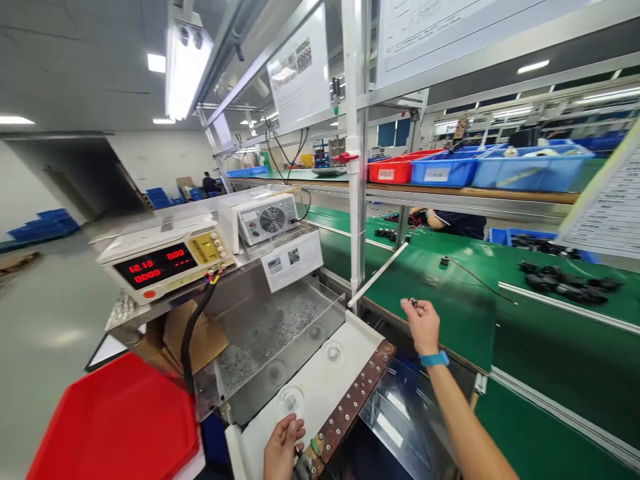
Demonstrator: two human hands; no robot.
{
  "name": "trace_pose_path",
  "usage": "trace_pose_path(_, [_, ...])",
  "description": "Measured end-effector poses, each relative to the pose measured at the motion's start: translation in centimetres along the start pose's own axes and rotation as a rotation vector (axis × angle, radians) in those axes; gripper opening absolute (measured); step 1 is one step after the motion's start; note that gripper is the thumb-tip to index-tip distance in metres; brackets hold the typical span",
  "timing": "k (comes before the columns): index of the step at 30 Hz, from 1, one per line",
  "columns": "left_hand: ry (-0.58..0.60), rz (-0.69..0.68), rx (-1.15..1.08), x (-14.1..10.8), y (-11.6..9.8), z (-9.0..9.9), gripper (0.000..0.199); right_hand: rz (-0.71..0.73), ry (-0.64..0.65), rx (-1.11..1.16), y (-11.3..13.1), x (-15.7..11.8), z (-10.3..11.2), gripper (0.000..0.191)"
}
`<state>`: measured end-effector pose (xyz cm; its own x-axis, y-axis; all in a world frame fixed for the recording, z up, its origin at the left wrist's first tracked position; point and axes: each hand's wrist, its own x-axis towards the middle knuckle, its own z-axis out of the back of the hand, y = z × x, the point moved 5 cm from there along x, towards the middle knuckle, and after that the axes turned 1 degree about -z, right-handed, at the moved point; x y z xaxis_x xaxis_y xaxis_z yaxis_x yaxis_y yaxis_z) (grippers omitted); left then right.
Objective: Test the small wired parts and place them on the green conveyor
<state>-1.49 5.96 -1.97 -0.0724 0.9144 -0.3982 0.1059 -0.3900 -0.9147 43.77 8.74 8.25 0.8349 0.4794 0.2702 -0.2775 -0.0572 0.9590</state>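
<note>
My right hand, with a blue band at the wrist, is raised by the edge of the green bench. Its thumb and fingers pinch a small dark piece too small to name. Low in the view, my left hand has its fingers curled together above the white test surface; what it holds, if anything, is hidden. Beside it runs a brown strip with rows of metal studs. A dark clip-like part lies at the strip's near end, against or just below this hand.
A power supply with red digits stands left, its black cable hanging down. Below is a red tray. A white rod sticks out by the upright post. Black parts lie on the bench; another person's arm is behind.
</note>
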Motion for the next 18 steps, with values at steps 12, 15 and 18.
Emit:
trace_pose_path(12, [0.031, 0.139, 0.033, 1.5, 0.6, 0.7, 0.055, -0.229, 0.034, -0.688, -6.6, 13.3, 5.3, 0.058])
trace_pose_path(15, [0.000, 0.102, 0.035, 1.6, 0.9, 0.9, 0.058, -0.185, 0.046, -0.648, -6.4, 14.9, 6.7, 0.069])
trace_pose_path(18, [-0.004, 0.121, 0.042, 2.1, 1.5, 1.3, 0.061, -0.181, 0.022, -0.739, -7.0, 15.1, 11.2, 0.054])
